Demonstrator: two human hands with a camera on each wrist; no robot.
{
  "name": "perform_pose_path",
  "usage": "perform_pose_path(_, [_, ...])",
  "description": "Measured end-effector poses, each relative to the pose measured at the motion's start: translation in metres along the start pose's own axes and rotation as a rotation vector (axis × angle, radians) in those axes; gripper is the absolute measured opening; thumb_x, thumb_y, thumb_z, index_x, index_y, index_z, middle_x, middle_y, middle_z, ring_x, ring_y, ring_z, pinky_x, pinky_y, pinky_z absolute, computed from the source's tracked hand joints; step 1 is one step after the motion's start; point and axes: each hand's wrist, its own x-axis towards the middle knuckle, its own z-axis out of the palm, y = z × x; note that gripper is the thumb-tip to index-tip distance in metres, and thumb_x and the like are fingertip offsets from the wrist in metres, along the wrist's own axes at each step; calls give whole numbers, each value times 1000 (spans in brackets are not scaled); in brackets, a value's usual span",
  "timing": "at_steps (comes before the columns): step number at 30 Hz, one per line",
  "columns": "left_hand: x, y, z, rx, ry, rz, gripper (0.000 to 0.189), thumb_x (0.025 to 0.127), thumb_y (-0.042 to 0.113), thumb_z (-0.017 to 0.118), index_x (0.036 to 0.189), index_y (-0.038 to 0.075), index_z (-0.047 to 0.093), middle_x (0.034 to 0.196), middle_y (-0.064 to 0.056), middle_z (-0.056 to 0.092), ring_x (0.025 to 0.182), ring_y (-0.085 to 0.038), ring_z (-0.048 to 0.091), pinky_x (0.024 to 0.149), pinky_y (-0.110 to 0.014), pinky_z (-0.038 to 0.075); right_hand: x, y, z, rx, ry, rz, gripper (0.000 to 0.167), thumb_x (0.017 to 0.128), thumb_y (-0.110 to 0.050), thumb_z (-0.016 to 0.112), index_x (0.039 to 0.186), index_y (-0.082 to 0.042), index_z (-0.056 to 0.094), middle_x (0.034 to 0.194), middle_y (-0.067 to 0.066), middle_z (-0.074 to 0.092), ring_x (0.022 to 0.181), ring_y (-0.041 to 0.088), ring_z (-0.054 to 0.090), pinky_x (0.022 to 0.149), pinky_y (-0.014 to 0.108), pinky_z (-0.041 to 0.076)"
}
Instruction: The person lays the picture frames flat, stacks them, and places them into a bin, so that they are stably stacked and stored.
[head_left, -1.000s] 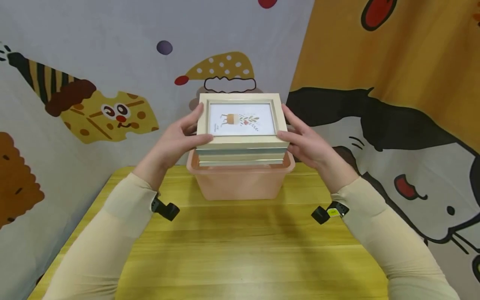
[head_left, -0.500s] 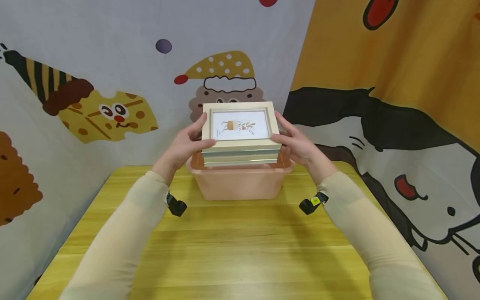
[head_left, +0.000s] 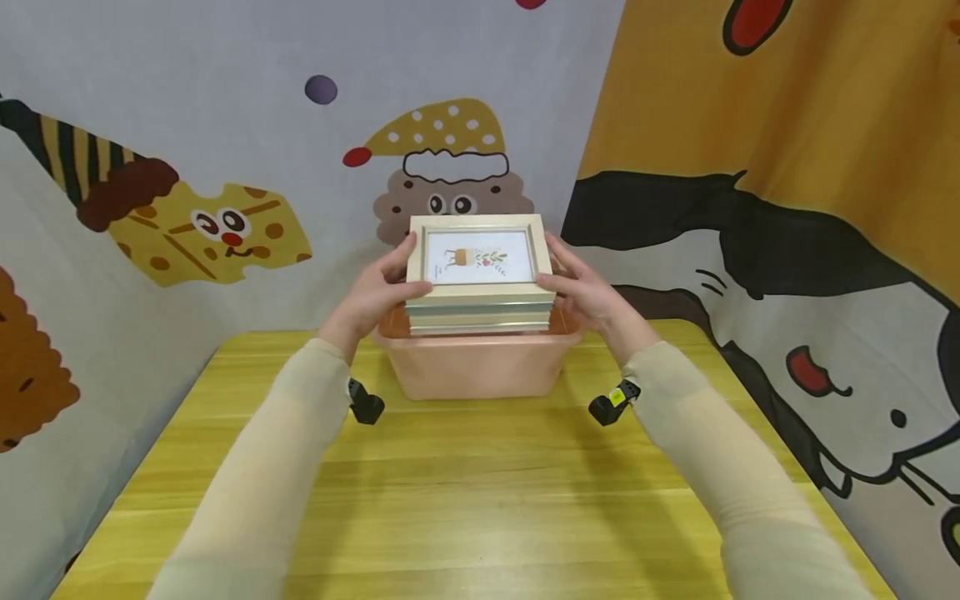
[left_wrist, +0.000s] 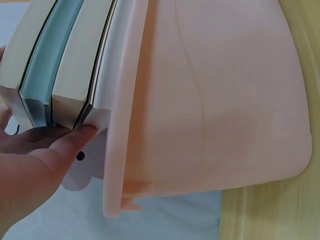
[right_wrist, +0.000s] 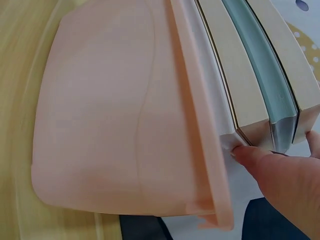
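Observation:
A stack of several picture frames (head_left: 480,291) is held level over the pink plastic bin (head_left: 480,367), its lowest part close to the rim. The top frame is cream, with a plant print (head_left: 480,257) under its glazing. Below it come a teal frame (left_wrist: 52,55), another cream frame (right_wrist: 237,75) and a white one (left_wrist: 114,65). My left hand (head_left: 377,293) grips the stack's left end, thumb on the near side. At the right end my right hand (head_left: 588,293) grips it likewise. The far fingers are partly hidden behind the stack.
The bin stands near the back of a yellow wood-grain table (head_left: 465,483). Right behind the table hangs a cartoon-printed cloth (head_left: 262,150), which continues down both sides. Each wrist wears a small black camera (head_left: 366,404) on a strap.
Both hands have carried the stack of picture frames down and away, lower over the bin. Both grips stay the same, and the bin has not moved.

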Motion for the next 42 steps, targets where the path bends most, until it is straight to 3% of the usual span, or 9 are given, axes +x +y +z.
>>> perform_pose_path(5, [6, -5, 0, -41, -22, -37, 86, 93, 9, 69, 158, 30, 16, 164, 0, 18, 131, -24, 44, 108, -40, 42, 4, 4, 0, 18, 22, 44, 80, 98, 2, 54, 160, -31, 16, 165, 3, 13, 131, 25, 42, 104, 34, 44])
perform_pose_path(11, [7, -8, 2, -77, -17, -93, 87, 93, 7, 68, 159, 30, 15, 162, -8, 25, 127, -26, 46, 107, -42, 43, 7, 7, 1, 14, 27, 92, 82, 98, -1, 57, 160, -29, 14, 166, -4, 5, 140, 28, 32, 115, 46, 31])
perform_pose_path(17, [10, -14, 3, -100, -16, -122, 88, 92, 5, 68, 159, 29, 16, 164, 1, 13, 131, -28, 41, 108, -45, 42, 10, 12, -2, 16, 34, 137, 82, 98, -2, 57, 160, -30, 13, 166, -4, 3, 141, 29, 30, 116, 47, 27])
perform_pose_path(27, [14, -22, 3, -115, -3, -140, 88, 90, 5, 70, 159, 26, 19, 161, 9, 13, 133, -27, 40, 105, -45, 44, 14, 21, -4, -8, 27, 130, 77, 98, -3, 58, 159, -30, 20, 164, -9, 5, 134, 28, 38, 112, 47, 34])
perform_pose_path(35, [16, -24, 1, -116, -18, -144, 87, 92, 4, 68, 160, 22, 17, 162, 10, 9, 134, -27, 39, 106, -44, 43, 18, 24, -3, 20, 14, 144, 75, 99, -1, 54, 160, -26, 18, 163, -6, 10, 120, 24, 46, 98, 38, 43])
perform_pose_path(42, [19, -25, 1, -119, -18, -168, 87, 93, 4, 67, 160, 21, 15, 161, 11, 8, 134, -28, 40, 106, -46, 42, 24, 29, 0, 50, 72, 169, 69, 99, 1, 51, 158, -25, 25, 157, -10, 16, 116, 25, 45, 90, 35, 45])
